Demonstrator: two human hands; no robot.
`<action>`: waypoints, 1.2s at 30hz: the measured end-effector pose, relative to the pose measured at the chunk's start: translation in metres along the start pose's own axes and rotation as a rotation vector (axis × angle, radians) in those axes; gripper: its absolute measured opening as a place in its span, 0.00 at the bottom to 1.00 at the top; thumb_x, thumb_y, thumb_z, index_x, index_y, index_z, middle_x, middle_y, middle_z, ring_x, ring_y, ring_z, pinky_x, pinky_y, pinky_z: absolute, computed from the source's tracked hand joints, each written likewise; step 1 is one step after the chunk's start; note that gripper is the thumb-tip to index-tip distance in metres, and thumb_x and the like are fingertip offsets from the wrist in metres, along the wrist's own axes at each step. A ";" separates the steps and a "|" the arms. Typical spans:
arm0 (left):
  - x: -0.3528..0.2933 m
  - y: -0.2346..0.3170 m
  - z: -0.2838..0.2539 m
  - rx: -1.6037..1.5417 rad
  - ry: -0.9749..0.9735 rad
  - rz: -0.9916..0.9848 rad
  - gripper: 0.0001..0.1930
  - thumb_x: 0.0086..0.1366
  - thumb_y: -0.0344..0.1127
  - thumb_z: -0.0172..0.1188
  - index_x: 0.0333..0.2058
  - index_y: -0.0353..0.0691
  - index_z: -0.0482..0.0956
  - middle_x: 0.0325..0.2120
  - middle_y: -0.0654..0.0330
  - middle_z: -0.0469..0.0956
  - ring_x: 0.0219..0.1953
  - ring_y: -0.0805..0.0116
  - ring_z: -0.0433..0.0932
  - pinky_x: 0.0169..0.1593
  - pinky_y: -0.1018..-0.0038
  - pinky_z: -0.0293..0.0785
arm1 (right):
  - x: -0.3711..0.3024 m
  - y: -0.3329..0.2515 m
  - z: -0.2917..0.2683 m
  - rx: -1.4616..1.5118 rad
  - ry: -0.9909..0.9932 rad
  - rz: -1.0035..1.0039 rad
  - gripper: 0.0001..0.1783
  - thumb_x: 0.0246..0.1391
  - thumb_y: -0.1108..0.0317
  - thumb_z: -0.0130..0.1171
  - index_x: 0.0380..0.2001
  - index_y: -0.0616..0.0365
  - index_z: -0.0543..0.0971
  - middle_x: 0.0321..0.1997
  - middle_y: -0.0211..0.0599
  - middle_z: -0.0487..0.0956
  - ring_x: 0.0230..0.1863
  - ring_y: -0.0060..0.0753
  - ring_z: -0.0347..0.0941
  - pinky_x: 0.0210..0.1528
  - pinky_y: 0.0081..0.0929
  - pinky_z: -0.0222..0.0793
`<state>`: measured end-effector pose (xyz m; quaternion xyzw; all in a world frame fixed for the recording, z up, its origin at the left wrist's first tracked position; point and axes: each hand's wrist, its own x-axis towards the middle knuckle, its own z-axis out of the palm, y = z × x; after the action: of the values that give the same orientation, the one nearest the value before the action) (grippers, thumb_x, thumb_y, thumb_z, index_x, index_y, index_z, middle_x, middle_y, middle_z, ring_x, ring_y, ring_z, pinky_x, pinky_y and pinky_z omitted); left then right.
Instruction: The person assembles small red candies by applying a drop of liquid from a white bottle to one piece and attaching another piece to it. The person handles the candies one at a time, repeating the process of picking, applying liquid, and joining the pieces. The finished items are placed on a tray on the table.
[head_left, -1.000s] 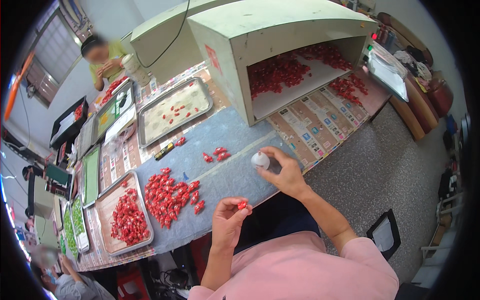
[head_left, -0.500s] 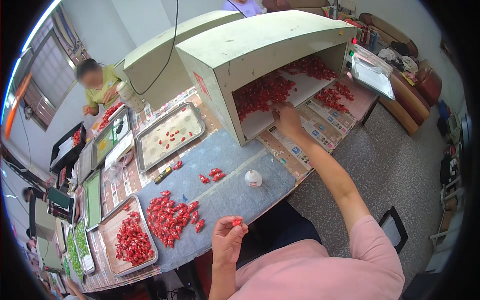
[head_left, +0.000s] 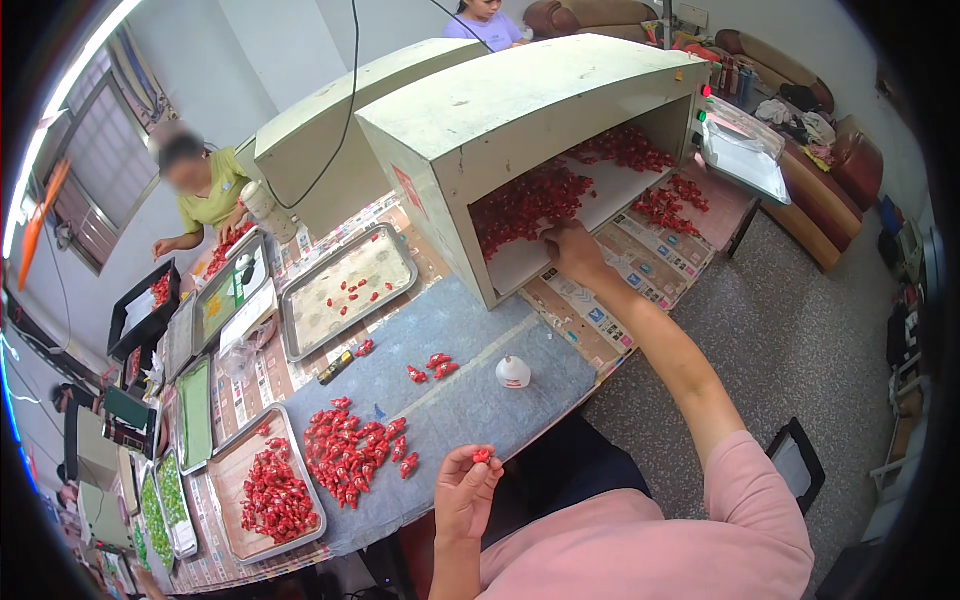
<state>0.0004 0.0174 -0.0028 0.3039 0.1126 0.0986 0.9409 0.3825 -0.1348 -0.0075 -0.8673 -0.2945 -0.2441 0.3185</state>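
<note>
My left hand (head_left: 466,490) pinches a small red piece (head_left: 482,456) between its fingers, by the near edge of the tabletop (head_left: 570,312); which way its long axis points, I can't tell. My right hand (head_left: 576,250), at the front edge of the pale box (head_left: 420,135) near the red heap (head_left: 528,205), hides its grip: I judge I'm picking, which calls for a light pinch.

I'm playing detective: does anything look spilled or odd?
Nothing looks clearly spilled or broken. One small red piece lies beside a black-and-yellow tube, apart from the red pile on the blue cloth, so it looks astray.
</note>
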 end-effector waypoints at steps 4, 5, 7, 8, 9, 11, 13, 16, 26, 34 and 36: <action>0.002 -0.004 0.002 -0.022 -0.033 -0.026 0.11 0.62 0.21 0.57 0.44 0.38 0.75 0.43 0.52 0.77 0.41 0.64 0.79 0.47 0.70 0.79 | 0.002 -0.001 -0.014 -0.047 -0.134 0.066 0.10 0.43 0.73 0.56 0.32 0.61 0.79 0.36 0.52 0.78 0.41 0.57 0.74 0.44 0.44 0.71; 0.002 -0.004 0.002 -0.026 -0.038 -0.022 0.11 0.63 0.22 0.56 0.44 0.38 0.75 0.43 0.52 0.77 0.42 0.64 0.79 0.48 0.69 0.78 | 0.004 -0.001 -0.016 -0.056 -0.184 0.105 0.10 0.43 0.73 0.56 0.32 0.60 0.79 0.35 0.52 0.78 0.40 0.56 0.75 0.43 0.44 0.71; 0.002 -0.003 0.004 -0.050 -0.049 -0.026 0.09 0.65 0.24 0.55 0.44 0.38 0.75 0.44 0.51 0.77 0.42 0.64 0.78 0.49 0.69 0.78 | 0.007 -0.003 -0.026 0.046 -0.199 0.169 0.09 0.42 0.74 0.56 0.31 0.60 0.79 0.34 0.50 0.78 0.37 0.55 0.75 0.42 0.41 0.71; 0.001 -0.001 0.005 -0.072 -0.049 -0.032 0.09 0.65 0.25 0.54 0.44 0.37 0.74 0.45 0.51 0.76 0.43 0.64 0.78 0.49 0.70 0.78 | 0.006 -0.005 -0.029 0.099 -0.214 0.200 0.09 0.42 0.74 0.57 0.31 0.60 0.79 0.33 0.50 0.78 0.36 0.55 0.75 0.41 0.40 0.71; 0.000 0.000 0.006 -0.095 -0.049 -0.038 0.08 0.66 0.26 0.54 0.44 0.37 0.74 0.45 0.51 0.76 0.43 0.64 0.78 0.49 0.70 0.78 | 0.004 -0.005 -0.031 0.107 -0.188 0.190 0.10 0.42 0.74 0.57 0.32 0.61 0.79 0.32 0.48 0.78 0.34 0.50 0.76 0.39 0.37 0.71; 0.000 0.001 0.006 -0.112 -0.050 -0.048 0.08 0.67 0.27 0.53 0.43 0.37 0.74 0.45 0.51 0.76 0.44 0.64 0.78 0.50 0.70 0.78 | -0.002 -0.004 -0.035 0.129 -0.145 0.167 0.10 0.42 0.74 0.58 0.33 0.61 0.79 0.31 0.43 0.79 0.32 0.41 0.77 0.36 0.32 0.71; -0.002 0.002 0.004 -0.114 -0.044 -0.044 0.07 0.67 0.27 0.53 0.43 0.37 0.74 0.45 0.51 0.76 0.44 0.64 0.78 0.51 0.70 0.77 | -0.015 -0.017 -0.040 0.348 -0.086 0.165 0.11 0.43 0.75 0.60 0.35 0.61 0.80 0.31 0.42 0.80 0.34 0.37 0.77 0.38 0.29 0.72; -0.004 0.001 0.001 -0.111 -0.043 -0.042 0.07 0.66 0.26 0.54 0.43 0.37 0.75 0.45 0.52 0.76 0.45 0.65 0.78 0.51 0.70 0.77 | -0.054 -0.054 -0.061 0.701 -0.218 0.381 0.11 0.47 0.75 0.62 0.37 0.63 0.81 0.32 0.34 0.81 0.35 0.22 0.76 0.40 0.21 0.71; 0.001 -0.009 0.010 0.007 -0.099 -0.075 0.12 0.56 0.19 0.63 0.39 0.36 0.77 0.41 0.54 0.77 0.42 0.67 0.79 0.49 0.72 0.77 | -0.178 -0.174 -0.116 1.290 -0.532 0.485 0.08 0.50 0.81 0.61 0.35 0.65 0.81 0.40 0.38 0.77 0.41 0.28 0.77 0.44 0.22 0.74; -0.005 -0.011 0.012 0.137 -0.097 -0.040 0.11 0.55 0.18 0.63 0.37 0.35 0.78 0.40 0.54 0.77 0.42 0.68 0.77 0.49 0.73 0.76 | -0.191 -0.183 -0.112 1.323 -0.530 0.481 0.08 0.49 0.83 0.62 0.35 0.66 0.81 0.40 0.39 0.76 0.43 0.27 0.75 0.46 0.21 0.73; -0.006 -0.009 0.015 0.148 -0.077 -0.049 0.11 0.54 0.17 0.64 0.36 0.36 0.78 0.39 0.54 0.77 0.43 0.66 0.77 0.50 0.72 0.75 | -0.192 -0.184 -0.113 1.311 -0.537 0.474 0.08 0.48 0.84 0.62 0.35 0.66 0.81 0.40 0.39 0.76 0.43 0.27 0.75 0.46 0.21 0.73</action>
<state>0.0000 0.0004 0.0043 0.3735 0.0907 0.0551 0.9215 0.0977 -0.1671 0.0269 -0.5697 -0.2523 0.2771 0.7315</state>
